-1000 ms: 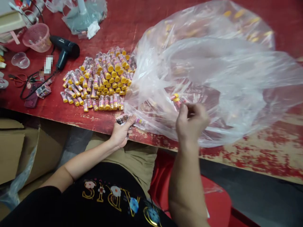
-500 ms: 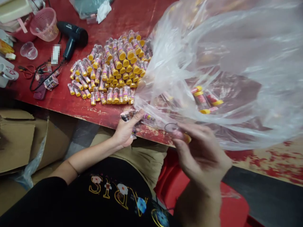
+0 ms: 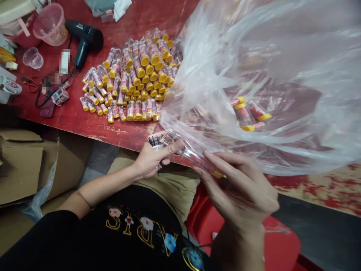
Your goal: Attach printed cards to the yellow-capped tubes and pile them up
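Note:
My left hand [image 3: 149, 160] is closed on a bunch of small plastic packets [image 3: 156, 138] with pink tops and dark contents, at the table's front edge. Between the thumb and fingers of my right hand [image 3: 234, 184] is a clear tube with a yellow cap [image 3: 205, 164]. Its capless end points at my left hand and meets the packets and thumb there; whether a packet is inside it I cannot tell. Just behind both hands spreads a large clear plastic bag [image 3: 270, 49], with several yellow-capped tubes [image 3: 248, 113] showing in it. A big pile of filled tubes [image 3: 138, 79] lies left of the bag.
On the red table [image 3: 93, 130], a hair dryer [image 3: 84, 39] lies left of the pile. Beyond it stand a pink basket [image 3: 50, 26], a clear cup [image 3: 33, 58] and a white mug [image 3: 9, 87]. Cardboard boxes [image 3: 21, 169] sit below left; a red stool [image 3: 279, 241] below right.
My right hand has turned the tube so that its open end, which faced the camera, now reaches my left hand. My left thumb has stretched rightward to the tube. The view has shifted slightly.

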A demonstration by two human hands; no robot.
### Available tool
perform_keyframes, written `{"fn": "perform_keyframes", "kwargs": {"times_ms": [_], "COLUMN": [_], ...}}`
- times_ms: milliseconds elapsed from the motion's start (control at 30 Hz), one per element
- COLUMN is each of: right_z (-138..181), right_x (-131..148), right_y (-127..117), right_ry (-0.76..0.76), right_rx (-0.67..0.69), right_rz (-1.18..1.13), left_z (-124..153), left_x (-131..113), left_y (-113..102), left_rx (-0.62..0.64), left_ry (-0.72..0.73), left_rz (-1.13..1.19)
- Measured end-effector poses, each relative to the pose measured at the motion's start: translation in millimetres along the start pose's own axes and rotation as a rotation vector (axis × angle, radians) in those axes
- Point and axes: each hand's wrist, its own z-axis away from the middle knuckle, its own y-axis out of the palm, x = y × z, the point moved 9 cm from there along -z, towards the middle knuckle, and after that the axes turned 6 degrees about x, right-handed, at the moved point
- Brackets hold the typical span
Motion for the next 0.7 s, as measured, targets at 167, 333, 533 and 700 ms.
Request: {"fn": "perform_keyframes", "kwargs": {"times_ms": [167,333,533,700], "right_z": [5.6,19.9,14.1,10.9], "right_x": [10.7,-16.3,-12.6,-6.7], "right_y": [6.4,25.8,23.8,20.2], "right_ry": [0.014,0.389,0.303,0.281], "right_rx": [-0.184,-0.084,0.006,-0.163], "right_rz": [0.055,-0.383,-0.463,-0.317], "left_z": [-1.1,-4.8,-2.4,4.1], "left_x": [-3.5,-5.4,-8.8,-16.3], "left_y": [2.3,4.0,1.6,2.7], "left_rx": [0.024,0.093,0.13,0.159], "left_ry": [0.025,0.033,-0.008,0.012], "left_rz": [-0.097,-0.156,-0.169,-0.156]}}
